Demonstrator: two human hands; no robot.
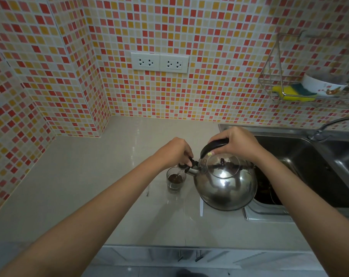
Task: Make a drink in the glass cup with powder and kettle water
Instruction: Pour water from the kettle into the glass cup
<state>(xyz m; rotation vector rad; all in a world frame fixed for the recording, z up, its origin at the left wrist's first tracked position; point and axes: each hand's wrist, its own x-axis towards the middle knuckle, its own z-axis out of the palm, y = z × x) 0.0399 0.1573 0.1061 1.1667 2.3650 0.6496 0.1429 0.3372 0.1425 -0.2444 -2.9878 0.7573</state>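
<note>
Under the right hand (236, 143), whose fingers are curled round the black curved handle (213, 146), a round shiny steel kettle (225, 182) is held tilted toward the left. At its short spout (191, 171), the black spout lever (192, 162) is pinched by the left hand (174, 151). Just below this pinch, a small clear glass cup (175, 180) is seen upright on the pale grey countertop (89, 186), with dark brown powder (175, 178) inside. A thin stream of water (179, 173) is seen from spout to cup. Behind the kettle, a steel sink (309, 166) is set.
</note>
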